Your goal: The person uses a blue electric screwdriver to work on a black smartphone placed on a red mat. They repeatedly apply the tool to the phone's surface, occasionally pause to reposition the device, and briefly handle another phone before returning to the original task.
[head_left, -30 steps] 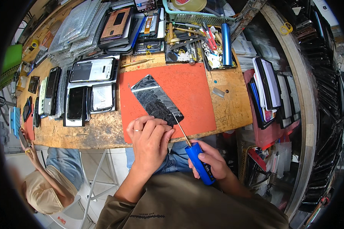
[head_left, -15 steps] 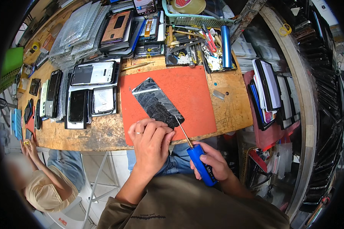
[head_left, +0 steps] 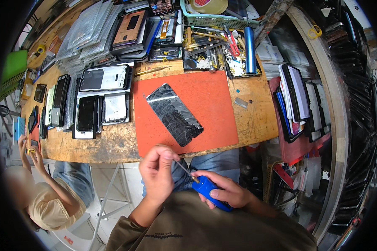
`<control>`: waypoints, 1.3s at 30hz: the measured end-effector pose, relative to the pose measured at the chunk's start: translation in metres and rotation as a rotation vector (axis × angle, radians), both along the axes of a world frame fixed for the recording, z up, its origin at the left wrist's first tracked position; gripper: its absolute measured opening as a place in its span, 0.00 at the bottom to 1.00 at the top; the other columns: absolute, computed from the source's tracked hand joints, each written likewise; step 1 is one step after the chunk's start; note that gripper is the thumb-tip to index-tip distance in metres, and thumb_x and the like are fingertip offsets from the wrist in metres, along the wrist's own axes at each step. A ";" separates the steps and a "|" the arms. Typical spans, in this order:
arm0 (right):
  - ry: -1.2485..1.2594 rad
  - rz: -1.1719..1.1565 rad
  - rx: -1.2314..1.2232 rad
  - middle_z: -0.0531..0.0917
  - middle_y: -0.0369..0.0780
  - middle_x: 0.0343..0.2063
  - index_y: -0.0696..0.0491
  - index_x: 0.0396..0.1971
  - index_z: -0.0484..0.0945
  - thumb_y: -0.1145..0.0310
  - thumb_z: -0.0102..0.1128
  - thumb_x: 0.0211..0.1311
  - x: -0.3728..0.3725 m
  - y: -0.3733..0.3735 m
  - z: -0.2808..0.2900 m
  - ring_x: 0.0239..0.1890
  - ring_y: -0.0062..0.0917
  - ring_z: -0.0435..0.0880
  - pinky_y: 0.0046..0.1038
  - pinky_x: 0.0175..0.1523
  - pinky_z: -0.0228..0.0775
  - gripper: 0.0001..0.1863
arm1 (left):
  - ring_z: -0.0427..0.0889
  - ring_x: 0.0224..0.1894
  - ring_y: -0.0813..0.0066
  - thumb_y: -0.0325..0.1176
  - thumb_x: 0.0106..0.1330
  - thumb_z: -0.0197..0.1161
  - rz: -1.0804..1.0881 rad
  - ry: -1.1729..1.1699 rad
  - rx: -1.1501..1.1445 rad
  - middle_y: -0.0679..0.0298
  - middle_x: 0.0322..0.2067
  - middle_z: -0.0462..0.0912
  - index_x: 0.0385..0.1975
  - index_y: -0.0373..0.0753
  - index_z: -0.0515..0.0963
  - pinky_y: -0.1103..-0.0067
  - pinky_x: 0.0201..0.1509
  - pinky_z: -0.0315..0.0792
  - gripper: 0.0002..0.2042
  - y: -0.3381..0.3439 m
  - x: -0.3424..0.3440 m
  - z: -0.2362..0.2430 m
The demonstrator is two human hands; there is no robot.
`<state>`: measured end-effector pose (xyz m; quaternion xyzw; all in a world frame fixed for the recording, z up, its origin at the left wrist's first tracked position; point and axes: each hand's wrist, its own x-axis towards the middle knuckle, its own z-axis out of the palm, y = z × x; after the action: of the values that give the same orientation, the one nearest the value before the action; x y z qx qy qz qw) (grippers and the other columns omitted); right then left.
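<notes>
A phone screen panel (head_left: 178, 117) with cracked, creased black film lies slanted on the orange-red mat (head_left: 215, 104). Neither hand touches it. Below the mat, over my lap, my right hand (head_left: 228, 190) is wrapped round a blue electric hand tool (head_left: 205, 186) whose thin metal rod points up and left. At the rod's tip, the thumb and fingers of my left hand (head_left: 159, 167) are pinched together. Whether anything besides the tip is between those fingers is too small to tell.
Phones and phone parts (head_left: 100, 100) are stacked left of the mat. Behind lie bubble-wrap pouches (head_left: 86, 31), a tray of tools (head_left: 205, 48) and a blue cylinder (head_left: 249, 50). Another person's hand (head_left: 37, 157) is at the far left. A wooden post (head_left: 318, 54) stands right.
My left hand has left the panel's lower edge and come down to the rod's tip. My right hand has drawn the tool off the panel, toward me and left.
</notes>
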<state>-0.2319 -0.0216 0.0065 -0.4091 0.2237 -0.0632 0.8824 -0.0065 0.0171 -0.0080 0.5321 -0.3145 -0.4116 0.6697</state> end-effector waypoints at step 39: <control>0.096 -0.414 0.126 0.82 0.50 0.40 0.59 0.80 0.54 0.63 0.50 0.82 -0.003 0.002 -0.023 0.27 0.29 0.86 0.30 0.35 0.81 0.33 | 0.81 0.49 0.62 0.28 0.57 0.79 -0.032 -1.198 0.004 0.66 0.38 0.84 0.34 0.42 0.86 0.64 0.59 0.64 0.08 -0.029 0.017 -0.005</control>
<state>-0.2346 -0.0198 -0.0161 -0.3011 0.3482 -0.2096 0.8627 0.0106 -0.0116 -0.0128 0.6680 -0.6444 -0.0507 0.3686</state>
